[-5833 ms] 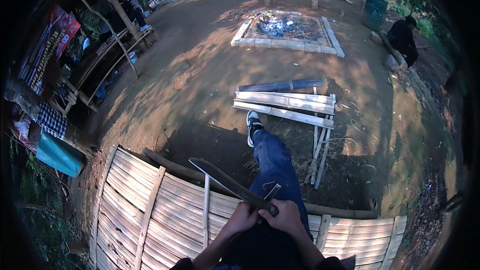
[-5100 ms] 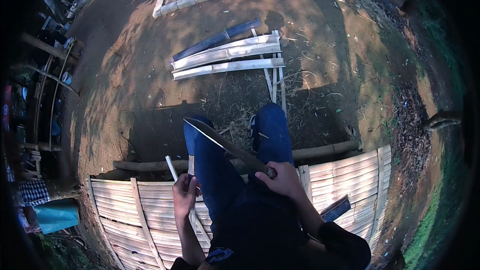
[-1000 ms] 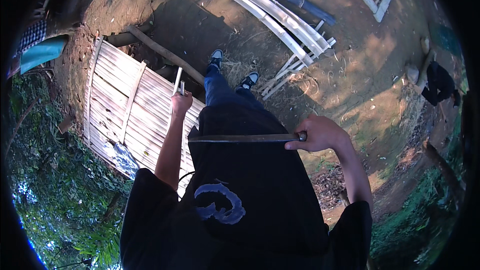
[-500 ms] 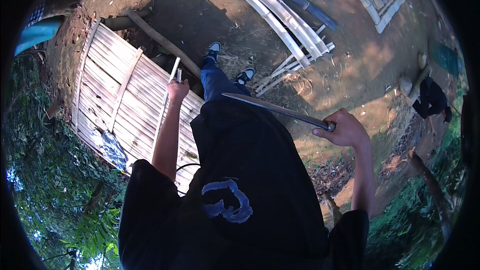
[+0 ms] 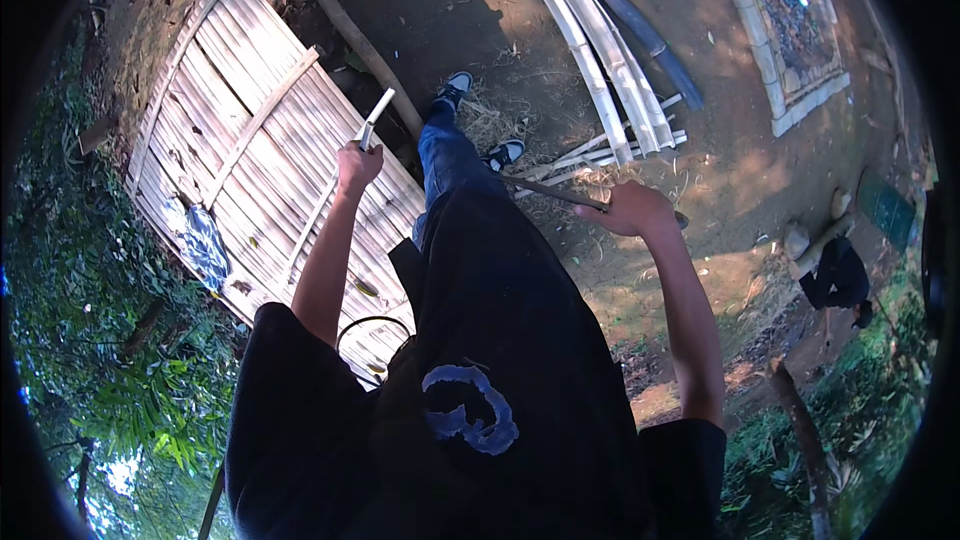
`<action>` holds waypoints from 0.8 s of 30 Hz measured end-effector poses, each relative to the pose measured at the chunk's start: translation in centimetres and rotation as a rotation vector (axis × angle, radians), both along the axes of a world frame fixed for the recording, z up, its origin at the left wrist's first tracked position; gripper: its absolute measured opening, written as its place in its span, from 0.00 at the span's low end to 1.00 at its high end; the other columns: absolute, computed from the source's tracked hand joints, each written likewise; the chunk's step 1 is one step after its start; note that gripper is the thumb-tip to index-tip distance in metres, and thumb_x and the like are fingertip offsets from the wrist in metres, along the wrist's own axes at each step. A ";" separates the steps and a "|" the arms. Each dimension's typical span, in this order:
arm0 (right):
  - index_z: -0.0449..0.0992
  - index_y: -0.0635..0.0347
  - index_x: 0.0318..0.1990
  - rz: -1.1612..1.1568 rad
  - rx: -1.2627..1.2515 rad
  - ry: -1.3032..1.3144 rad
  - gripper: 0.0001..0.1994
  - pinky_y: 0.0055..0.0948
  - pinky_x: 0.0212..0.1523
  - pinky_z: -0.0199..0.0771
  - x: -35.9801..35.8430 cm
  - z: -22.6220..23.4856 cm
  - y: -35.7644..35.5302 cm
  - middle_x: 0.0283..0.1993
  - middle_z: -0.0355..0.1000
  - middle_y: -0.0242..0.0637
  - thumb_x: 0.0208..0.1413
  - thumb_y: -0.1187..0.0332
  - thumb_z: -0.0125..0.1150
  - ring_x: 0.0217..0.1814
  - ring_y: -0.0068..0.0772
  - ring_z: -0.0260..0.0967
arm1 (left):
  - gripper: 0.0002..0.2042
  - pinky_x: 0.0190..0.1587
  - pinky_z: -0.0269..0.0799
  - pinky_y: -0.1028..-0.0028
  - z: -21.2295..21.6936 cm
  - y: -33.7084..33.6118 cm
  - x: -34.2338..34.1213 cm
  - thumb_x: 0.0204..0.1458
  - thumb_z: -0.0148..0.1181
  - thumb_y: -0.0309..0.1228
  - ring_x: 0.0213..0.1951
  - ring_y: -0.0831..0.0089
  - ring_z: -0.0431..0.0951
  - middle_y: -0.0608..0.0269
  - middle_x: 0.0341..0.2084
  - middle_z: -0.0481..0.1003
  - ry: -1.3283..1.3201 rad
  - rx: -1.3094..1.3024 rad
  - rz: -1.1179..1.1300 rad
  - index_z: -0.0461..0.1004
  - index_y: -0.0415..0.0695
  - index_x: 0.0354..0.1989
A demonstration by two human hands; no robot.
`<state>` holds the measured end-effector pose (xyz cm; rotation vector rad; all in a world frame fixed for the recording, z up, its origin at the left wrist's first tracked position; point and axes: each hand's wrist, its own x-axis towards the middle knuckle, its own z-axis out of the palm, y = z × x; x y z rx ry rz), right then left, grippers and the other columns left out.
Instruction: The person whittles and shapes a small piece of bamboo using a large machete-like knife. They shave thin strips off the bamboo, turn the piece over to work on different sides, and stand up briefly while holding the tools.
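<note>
My left hand (image 5: 358, 168) is closed around a thin, pale bamboo strip (image 5: 376, 114), above the edge of a slatted bamboo platform (image 5: 270, 80). The strip's far end sticks out past the fist, and its length runs back beside my forearm. In my right hand (image 5: 638, 210) is a machete (image 5: 550, 192), gripped by the handle. Its long, dark blade points left across the front of my legs, and the handle's butt shows behind the fist. Blade and strip are apart.
Split bamboo halves (image 5: 600, 55) and a dark, whole pole (image 5: 635, 25) lie on the ground ahead, with thin strips (image 5: 575, 162) near my shoes. A crumpled striped cloth (image 5: 203, 248) rests on the platform. A bamboo-edged bed (image 5: 768, 60) is at far right.
My right hand has moved farther out and left with the machete, whose blade looks shorter from this angle. The bamboo strip's far end is tipped more to the right. The whole view has shifted.
</note>
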<state>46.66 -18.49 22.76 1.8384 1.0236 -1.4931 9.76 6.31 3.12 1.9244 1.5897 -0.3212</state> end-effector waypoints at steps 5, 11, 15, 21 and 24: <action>0.78 0.62 0.22 -0.159 0.052 0.226 0.41 0.42 0.36 0.74 -1.5 3.7 2.1 0.23 0.72 0.45 0.45 0.25 0.42 0.32 0.44 0.74 | 0.19 0.35 0.76 0.63 -2.4 1.5 -1.9 0.42 0.61 0.40 0.29 0.50 0.79 0.42 0.21 0.76 0.065 -0.020 0.008 0.74 0.30 0.26; 0.77 0.60 0.18 0.006 0.162 0.303 0.38 0.41 0.30 0.72 -3.6 4.8 7.6 0.15 0.66 0.42 0.46 0.27 0.46 0.25 0.43 0.72 | 0.21 0.41 0.75 0.62 -3.2 3.1 0.7 0.42 0.62 0.41 0.35 0.49 0.79 0.38 0.27 0.76 0.041 -0.133 0.000 0.75 0.30 0.32; 0.76 0.60 0.17 -0.052 0.121 0.174 0.37 0.42 0.30 0.71 -2.2 5.0 8.9 0.14 0.66 0.42 0.47 0.29 0.48 0.23 0.44 0.71 | 0.22 0.41 0.75 0.63 -1.6 5.4 2.3 0.43 0.61 0.42 0.36 0.49 0.79 0.38 0.29 0.76 -0.004 -0.196 0.023 0.75 0.31 0.34; 0.74 0.61 0.16 -0.197 0.260 -0.080 0.37 0.41 0.28 0.71 0.6 7.2 8.1 0.13 0.65 0.41 0.46 0.29 0.49 0.20 0.45 0.68 | 0.23 0.34 0.75 0.67 -1.5 8.3 1.8 0.42 0.64 0.48 0.29 0.57 0.80 0.49 0.20 0.77 -0.061 -0.199 -0.029 0.74 0.35 0.26; 0.74 0.61 0.17 -0.245 0.225 0.155 0.38 0.43 0.30 0.71 -1.0 8.7 8.2 0.14 0.65 0.42 0.45 0.28 0.48 0.21 0.46 0.68 | 0.24 0.30 0.73 0.71 -0.9 8.9 2.2 0.41 0.66 0.53 0.23 0.68 0.77 0.58 0.15 0.74 -0.064 -0.338 0.009 0.73 0.39 0.21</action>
